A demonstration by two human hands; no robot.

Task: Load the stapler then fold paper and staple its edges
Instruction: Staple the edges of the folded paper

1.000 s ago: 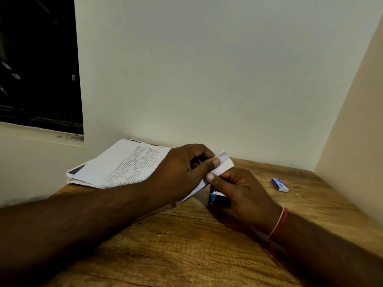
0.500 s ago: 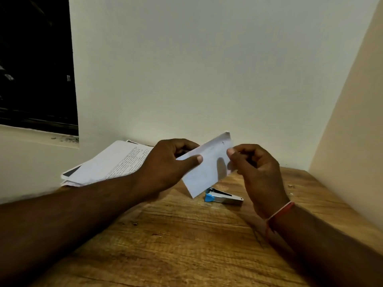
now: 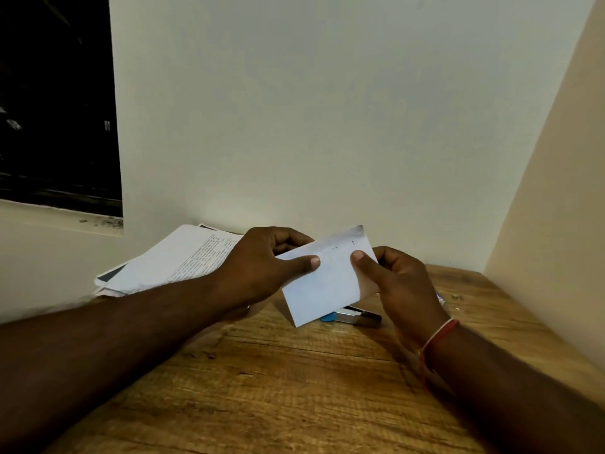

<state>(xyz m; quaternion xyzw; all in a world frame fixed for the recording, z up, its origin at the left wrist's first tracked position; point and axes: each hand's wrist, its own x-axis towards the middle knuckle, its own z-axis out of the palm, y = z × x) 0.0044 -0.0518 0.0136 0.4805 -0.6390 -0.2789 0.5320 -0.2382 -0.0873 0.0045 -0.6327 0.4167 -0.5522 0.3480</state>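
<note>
**Inspector:** Head view, the only one supplied. Report hand states and where the task items sit.

**Operator:** In the centre of the frame I see the folded paper (image 3: 324, 283) held clear of the wooden table (image 3: 294, 388), tilted, its lower corner hanging toward the tabletop. The left hand (image 3: 262, 267) is closed on the paper's left edge, thumb on the near face, fingers behind. The right hand (image 3: 399, 283) is closed on the right edge in the same way. The stapler (image 3: 357, 317) lies flat on the table just below the paper, right of centre, partly hidden by the sheet; neither hand touches it. I cannot tell from here whether it is loaded.

**Inspector:** Risks?

**Operator:** Three, in my judgement. First, the layers may slip out of line if one thumb relaxes while a hand leaves to fetch the stapler; the staple would then fix a crooked fold. Second, the sheet blocks my view of the stapler's front, so a blind reach by the right hand could knock it toward the table's right edge. Third, an unsupported edge could buckle in the jaw and the staple miss a layer.

**Inspector:** Anything else nearby?

**Operator:** A stack of printed sheets (image 3: 170, 257) at left of centre, against the wall. The left forearm lies over its near corner and could drag a sheet along.
</note>
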